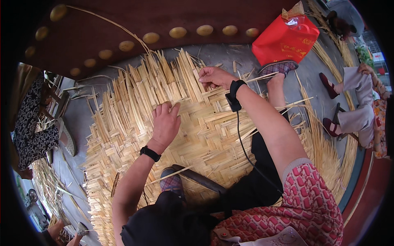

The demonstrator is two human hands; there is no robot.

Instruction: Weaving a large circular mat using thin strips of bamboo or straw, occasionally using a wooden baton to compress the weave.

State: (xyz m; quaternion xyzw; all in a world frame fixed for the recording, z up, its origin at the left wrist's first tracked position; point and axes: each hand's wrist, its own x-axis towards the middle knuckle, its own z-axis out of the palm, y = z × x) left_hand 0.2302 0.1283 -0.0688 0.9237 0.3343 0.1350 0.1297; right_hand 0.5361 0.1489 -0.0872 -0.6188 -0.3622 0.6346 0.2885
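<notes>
A large mat of pale yellow, flattened straw-like strips (184,123) lies on the floor beneath my hands, woven in a zigzag pattern. Along its far edge, loose strip ends (154,78) stick out unwoven. My left hand (166,125) rests on the woven part, fingers slightly bent against the surface and holding nothing visible. Farther to the right, my right hand (214,78) has its fingers curled in a pinch at a strip by the far edge; the fingertips partly hide it. Long strips (262,76) reach out to the right from under that hand.
A red bag (286,39) stands beyond my foot in a plaid shoe (278,67). A dark red panel with gold studs (177,32) borders the far side. Bundles of long strips (318,139) lie to the right. People sit at left and right, their shoes (329,85) near the material.
</notes>
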